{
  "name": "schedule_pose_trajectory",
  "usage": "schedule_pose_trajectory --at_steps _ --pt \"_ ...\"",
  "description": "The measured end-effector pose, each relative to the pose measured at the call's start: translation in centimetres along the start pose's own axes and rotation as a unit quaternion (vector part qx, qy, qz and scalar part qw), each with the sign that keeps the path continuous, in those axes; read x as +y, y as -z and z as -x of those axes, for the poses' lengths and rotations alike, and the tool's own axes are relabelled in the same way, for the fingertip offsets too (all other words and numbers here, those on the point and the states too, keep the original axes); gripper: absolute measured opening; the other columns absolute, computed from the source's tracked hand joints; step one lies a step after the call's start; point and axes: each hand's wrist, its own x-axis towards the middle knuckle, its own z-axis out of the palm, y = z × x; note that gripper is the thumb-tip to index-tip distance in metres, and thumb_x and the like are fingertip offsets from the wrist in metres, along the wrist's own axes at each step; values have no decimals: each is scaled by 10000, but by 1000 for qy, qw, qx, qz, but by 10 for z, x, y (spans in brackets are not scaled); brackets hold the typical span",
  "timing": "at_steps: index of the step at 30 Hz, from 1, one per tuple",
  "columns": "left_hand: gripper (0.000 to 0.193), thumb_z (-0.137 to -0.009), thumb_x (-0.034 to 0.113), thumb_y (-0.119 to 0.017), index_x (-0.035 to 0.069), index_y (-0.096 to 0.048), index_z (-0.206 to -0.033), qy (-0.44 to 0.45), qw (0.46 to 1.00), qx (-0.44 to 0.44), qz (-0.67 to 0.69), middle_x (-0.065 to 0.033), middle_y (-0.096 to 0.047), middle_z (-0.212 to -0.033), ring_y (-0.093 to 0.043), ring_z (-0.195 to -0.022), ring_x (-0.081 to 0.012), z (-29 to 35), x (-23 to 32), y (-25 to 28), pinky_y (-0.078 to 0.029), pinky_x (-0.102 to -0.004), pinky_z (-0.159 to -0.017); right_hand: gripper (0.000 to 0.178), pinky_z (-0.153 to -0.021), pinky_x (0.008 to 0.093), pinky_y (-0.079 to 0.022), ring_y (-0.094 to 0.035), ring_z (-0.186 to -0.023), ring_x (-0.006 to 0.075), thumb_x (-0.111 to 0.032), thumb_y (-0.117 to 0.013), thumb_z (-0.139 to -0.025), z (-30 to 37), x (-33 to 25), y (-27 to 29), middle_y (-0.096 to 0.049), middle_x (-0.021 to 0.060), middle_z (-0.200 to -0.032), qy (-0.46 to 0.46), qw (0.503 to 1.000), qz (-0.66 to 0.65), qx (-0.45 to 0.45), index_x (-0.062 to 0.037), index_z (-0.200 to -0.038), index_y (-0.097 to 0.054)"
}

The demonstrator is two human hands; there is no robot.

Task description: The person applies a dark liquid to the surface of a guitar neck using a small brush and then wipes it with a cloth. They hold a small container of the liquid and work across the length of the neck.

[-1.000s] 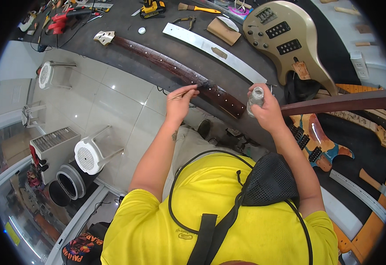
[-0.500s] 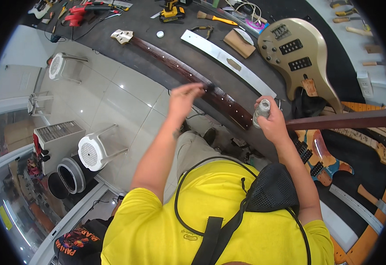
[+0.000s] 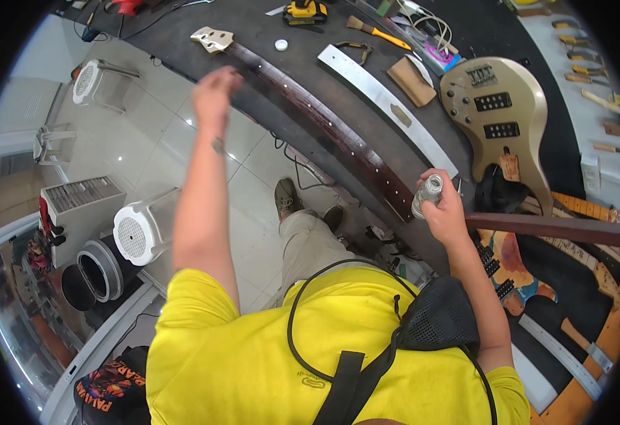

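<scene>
The long bass guitar neck (image 3: 317,117), with a dark reddish-brown fretboard, white dots and a pale headstock (image 3: 212,40), lies along the near edge of the bench. My left hand (image 3: 214,95) is closed and smeared by motion, beside the neck's headstock end. A small dark pad (image 3: 248,67) at its fingertips blurs into the dark wood. Near the neck's wide end, my right hand (image 3: 443,209) is wrapped round a small clear glass bottle (image 3: 428,195), its mouth uncovered. A round white cap (image 3: 281,45) sits on the bench beyond the neck.
A long metal straightedge (image 3: 374,92), a tan block (image 3: 410,79), a brush (image 3: 377,32) and a yellow drill (image 3: 304,12) lie behind the neck. The gold bass body (image 3: 498,120) is at right. White stools (image 3: 136,234) stand on the tiled floor.
My left hand has swept from the middle of the neck toward its headstock end. My right hand keeps hold of the bottle. The view has shifted slightly.
</scene>
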Motion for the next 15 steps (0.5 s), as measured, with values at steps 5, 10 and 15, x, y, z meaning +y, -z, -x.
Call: schedule_pose_trajectory --at_steps 5,10,15 --pt "212 -1024 112 -640 -1 -779 -1137 68 988 -135 -15 -122 -795 -1039 -755 -969 -201 193 -12 -78 -577 -331 -912 436 -910 294 -499 -616 -978 151 31 -532 -768 -24 -27 -7 -635 67 -1052 12 1000 10 9 -48 -1196 -571" --pt "213 -1037 79 -620 -21 -756 -1167 82 991 -101 -31 -136 -786 -1078 -755 -990 -209 131 -1 -55 -584 -331 -926 447 -914 304 -506 -627 -974 158 33 -526 -770 -48 -43 -14 -637 74 -1055 10 1000 7 27 -49 -1207 -570" --pt "243 -1048 87 -613 -59 -719 -1210 30 1000 -9 1 -155 -777 -1077 -748 -1000 -218 15 -4 12 -589 -347 -926 438 -925 307 -507 -633 -990 164 23 -531 -776 -58 -55 -43 -650 81 -1062 3 1000 -6 -9 -49 -1206 -569"
